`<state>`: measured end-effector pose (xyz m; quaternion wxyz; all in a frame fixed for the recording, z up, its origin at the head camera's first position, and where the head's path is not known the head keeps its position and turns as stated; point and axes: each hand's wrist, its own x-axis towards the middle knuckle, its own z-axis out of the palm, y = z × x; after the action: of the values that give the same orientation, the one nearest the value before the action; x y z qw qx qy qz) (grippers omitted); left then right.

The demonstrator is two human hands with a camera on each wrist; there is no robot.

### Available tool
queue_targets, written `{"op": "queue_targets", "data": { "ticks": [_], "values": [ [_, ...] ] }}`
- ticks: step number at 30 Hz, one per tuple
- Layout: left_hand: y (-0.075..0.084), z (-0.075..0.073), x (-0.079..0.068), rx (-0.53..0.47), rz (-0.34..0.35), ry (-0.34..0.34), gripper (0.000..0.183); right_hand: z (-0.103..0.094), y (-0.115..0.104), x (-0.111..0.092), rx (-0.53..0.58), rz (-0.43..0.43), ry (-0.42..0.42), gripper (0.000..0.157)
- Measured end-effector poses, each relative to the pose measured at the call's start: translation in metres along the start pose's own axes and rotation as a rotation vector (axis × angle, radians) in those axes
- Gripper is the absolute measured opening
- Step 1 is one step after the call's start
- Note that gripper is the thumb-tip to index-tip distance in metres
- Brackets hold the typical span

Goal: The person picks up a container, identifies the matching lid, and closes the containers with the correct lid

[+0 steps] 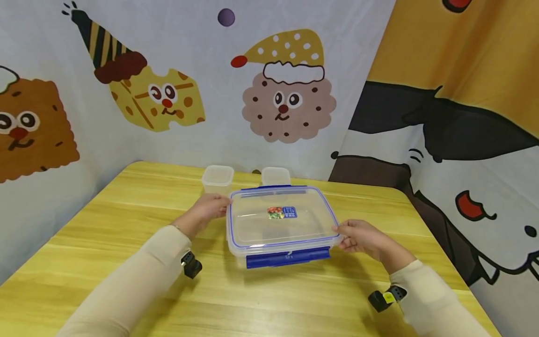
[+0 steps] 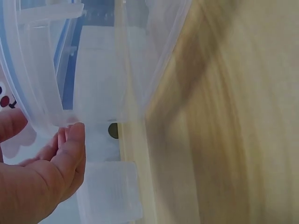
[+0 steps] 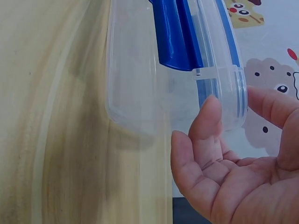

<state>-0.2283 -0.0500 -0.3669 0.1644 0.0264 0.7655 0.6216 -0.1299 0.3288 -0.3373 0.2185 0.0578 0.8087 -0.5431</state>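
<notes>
Head view, step: judged as steadying or seating the lid on the clear box [image 1: 281, 224], which sat flat on the yellow table [image 1: 105, 224], about midway between the left and right edges and nearer the far edge.
Head view, left hand [image 1: 209, 208]: rested against the box's left end near the far corner, fingers loosely bent along the rim; a true grip could not be told.
Head view, right hand [image 1: 359, 236]: touched the box's near right corner, fingers bent at the lid's edge.
Head view, latch: blue clip [image 1: 288, 257] on the near side lay down against the wall.
Head view, next move: likely called for even pressure at both ends, with the side clips looked at before anything else.
Head view, surroundings: two small tubs [image 1: 217, 179] stood just behind the box toward the far edge, close enough to be knocked; cartoon cloth [image 1: 278, 93] hung behind the table.
Left wrist view: left hand [image 2: 39, 179] sat beside a clear clip, fingertips [image 2: 74, 133] touching the plastic, fingers relaxed, nothing pinched.
Right wrist view: right hand [image 3: 233, 172] lay palm open, one fingertip [image 3: 209, 109] on the box's rounded corner, thumb apart; blue clip [image 3: 175, 32] seen above.
</notes>
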Motion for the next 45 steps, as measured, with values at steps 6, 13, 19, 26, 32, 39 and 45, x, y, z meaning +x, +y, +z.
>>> {"op": "queue_targets", "data": {
  "ticks": [6, 13, 19, 26, 32, 39, 45],
  "values": [
    [0.004, -0.002, 0.006, 0.031, 0.001, -0.028, 0.039, 0.004, 0.003, -0.006, 0.001, -0.015, -0.002, 0.036],
    [0.003, -0.001, 0.011, 0.035, -0.006, -0.048, 0.04, 0.009, 0.007, -0.011, 0.008, -0.024, -0.002, 0.035],
    [0.002, -0.003, 0.018, 0.021, 0.019, -0.057, 0.038, 0.013, 0.008, -0.013, 0.022, -0.031, 0.002, 0.032],
    [0.004, -0.003, 0.025, 0.032, 0.016, -0.056, 0.041, 0.014, 0.008, -0.013, 0.028, -0.047, 0.012, 0.033],
    [0.003, -0.003, 0.03, 0.033, 0.001, -0.035, 0.042, 0.016, 0.009, -0.01, 0.034, -0.055, 0.022, 0.034],
    [0.001, -0.004, 0.029, 0.046, -0.016, -0.017, 0.043, 0.018, 0.009, -0.007, 0.036, -0.065, 0.029, 0.035],
    [0.003, -0.004, 0.03, 0.077, -0.024, -0.001, 0.042, 0.019, 0.008, -0.006, 0.052, -0.056, 0.05, 0.036]
  ]
}}
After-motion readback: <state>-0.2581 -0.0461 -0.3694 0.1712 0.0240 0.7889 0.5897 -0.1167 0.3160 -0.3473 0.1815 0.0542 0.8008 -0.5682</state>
